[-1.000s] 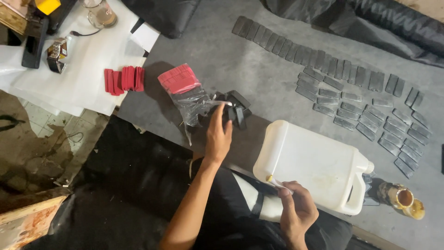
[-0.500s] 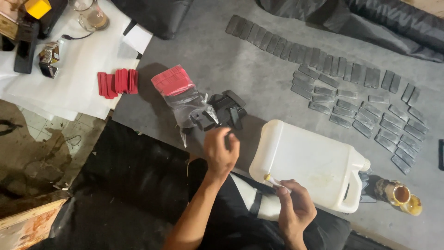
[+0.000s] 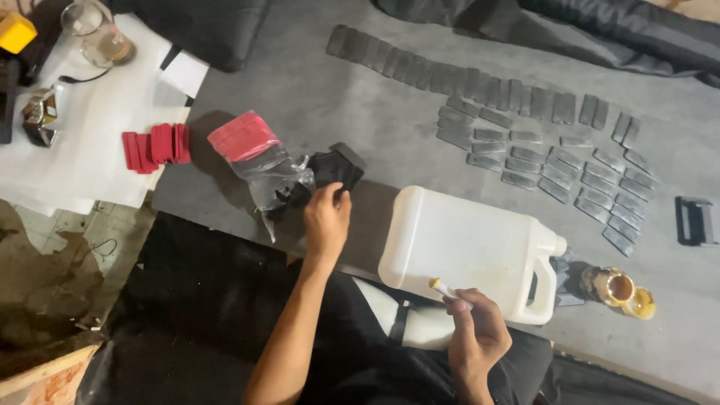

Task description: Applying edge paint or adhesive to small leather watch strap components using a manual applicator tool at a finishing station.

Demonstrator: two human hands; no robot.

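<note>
- While the left hand (image 3: pixel 327 222) is reaching to the pile of black pieces (image 3: pixel 335 169) on the grey mat (image 3: pixel 315 90), its fingers are curling onto one piece beside the clear bag (image 3: pixel 271 178).
- The right hand (image 3: pixel 475 335) is pinching a small brush (image 3: pixel 445 289) between thumb and fingertips, just before the white jerrycan (image 3: pixel 469 250).
- Rows of dark flat pieces (image 3: pixel 525 127) are lying well apart.

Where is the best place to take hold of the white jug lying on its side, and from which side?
Probably by the handle of the jug: it forms an open loop at the right end, near the cap. Come from the right, past the right hand, since the flat body offers nothing else to wrap fingers around.
</note>
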